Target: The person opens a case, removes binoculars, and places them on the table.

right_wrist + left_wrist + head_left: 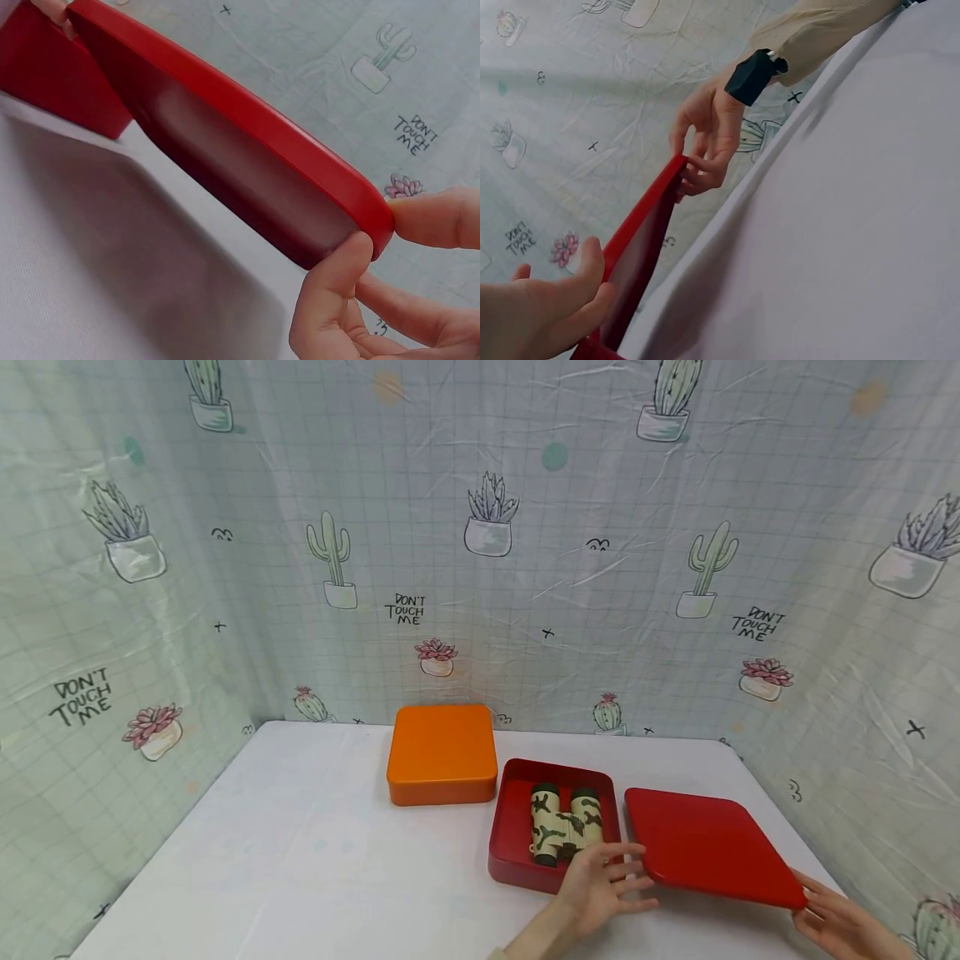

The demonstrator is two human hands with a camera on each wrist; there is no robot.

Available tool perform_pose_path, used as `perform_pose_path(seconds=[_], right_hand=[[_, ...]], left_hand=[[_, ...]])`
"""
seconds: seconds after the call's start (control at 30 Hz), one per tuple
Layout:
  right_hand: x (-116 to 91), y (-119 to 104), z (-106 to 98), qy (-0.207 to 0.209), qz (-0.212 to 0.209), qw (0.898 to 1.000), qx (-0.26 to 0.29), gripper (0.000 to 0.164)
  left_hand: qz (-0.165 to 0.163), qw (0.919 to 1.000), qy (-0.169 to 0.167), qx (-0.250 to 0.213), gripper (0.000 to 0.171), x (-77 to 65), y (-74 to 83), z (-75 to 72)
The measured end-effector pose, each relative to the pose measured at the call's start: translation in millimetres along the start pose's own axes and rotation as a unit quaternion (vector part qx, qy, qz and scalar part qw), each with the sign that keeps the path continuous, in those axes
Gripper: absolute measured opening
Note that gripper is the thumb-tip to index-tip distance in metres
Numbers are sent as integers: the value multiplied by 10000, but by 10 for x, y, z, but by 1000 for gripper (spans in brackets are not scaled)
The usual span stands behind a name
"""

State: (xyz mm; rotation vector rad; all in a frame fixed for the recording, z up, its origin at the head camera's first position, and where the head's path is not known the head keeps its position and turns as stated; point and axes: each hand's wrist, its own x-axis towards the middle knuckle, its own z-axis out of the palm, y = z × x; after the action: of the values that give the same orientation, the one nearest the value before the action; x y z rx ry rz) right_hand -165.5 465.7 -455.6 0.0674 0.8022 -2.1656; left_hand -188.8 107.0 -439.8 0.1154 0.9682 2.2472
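Note:
A red lid [712, 843] is held tilted over the table, its near edge raised and its hollow underside showing in the right wrist view. My right hand [843, 918] pinches its near right corner, thumb [341, 270] and fingers on either side of the rim. My left hand [600, 885] has its fingers spread, fingertips right at the lid's near left corner. Beside the lid stands an open red box [513, 827], partly covered by the left hand in the head view. Camouflage-patterned binoculars [558, 827] lie inside the box.
An orange box [442, 752] with its top on stands behind and left of the red box. The white table [300, 860] is bordered at the back and sides by a cactus-printed curtain [420, 527].

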Motion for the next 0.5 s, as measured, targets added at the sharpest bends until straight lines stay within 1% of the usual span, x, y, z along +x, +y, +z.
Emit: perform_pose_path(seconds=[0.07, 0.17, 0.37, 0.5], right_hand=[[-13, -4, -20, -20, 11, 10000, 54, 49], [-32, -12, -43, 24, 71, 9999, 120, 48], [-42, -20, -81, 34, 139, 9999, 48, 46], [-47, -36, -97, 214, 326, 9992, -91, 45]], left_hand=[[-29, 10000, -28, 6, 43, 1, -25, 21], [-84, 10000, 23, -3, 43, 8, -63, 56], [-239, 9990, 354, -103, 44, 41, -148, 79], [-279, 9983, 464, -202, 44, 46, -176, 81]])
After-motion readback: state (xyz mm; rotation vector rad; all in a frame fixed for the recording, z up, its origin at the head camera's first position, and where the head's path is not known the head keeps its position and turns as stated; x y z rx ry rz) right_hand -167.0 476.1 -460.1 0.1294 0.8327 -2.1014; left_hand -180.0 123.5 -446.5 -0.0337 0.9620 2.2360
